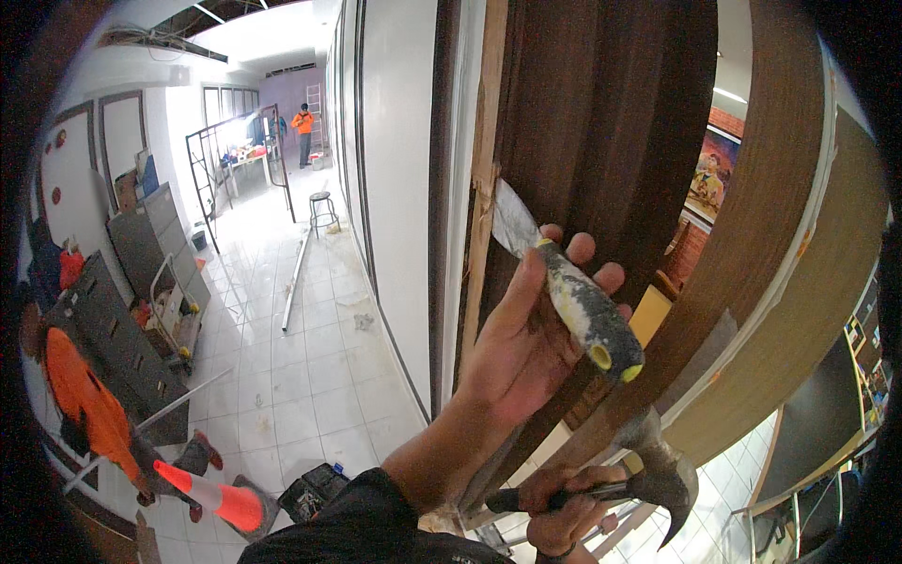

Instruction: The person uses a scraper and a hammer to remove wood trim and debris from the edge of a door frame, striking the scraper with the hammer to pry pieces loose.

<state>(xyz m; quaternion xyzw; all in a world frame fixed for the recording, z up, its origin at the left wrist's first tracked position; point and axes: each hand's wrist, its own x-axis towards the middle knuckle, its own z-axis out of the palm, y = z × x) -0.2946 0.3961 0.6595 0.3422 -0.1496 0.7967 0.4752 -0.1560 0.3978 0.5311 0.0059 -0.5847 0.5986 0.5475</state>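
Note:
My left hand (512, 352) is raised palm toward me, its fingers and thumb around a putty knife (594, 315). That tool has a worn grey handle with yellow patches and a broad metal blade. The blade tip meets the chipped edge of a wooden door frame strip (481, 211), beside a dark brown wood panel (601, 122). Lower down, my right hand (564, 512) is closed around the dark handle of a claw hammer (667, 477). The hammer's metal head sits to the right of that hand, with its curved claw pointing down, apart from the putty knife.
A traffic cone (221, 496) stands at lower left near an open black toolbox (315, 489). Someone in an orange top (89, 399) is by grey filing cabinets (122, 338). Farther off are a stool (323, 211), a metal scaffold frame (214, 183) and another person (303, 127).

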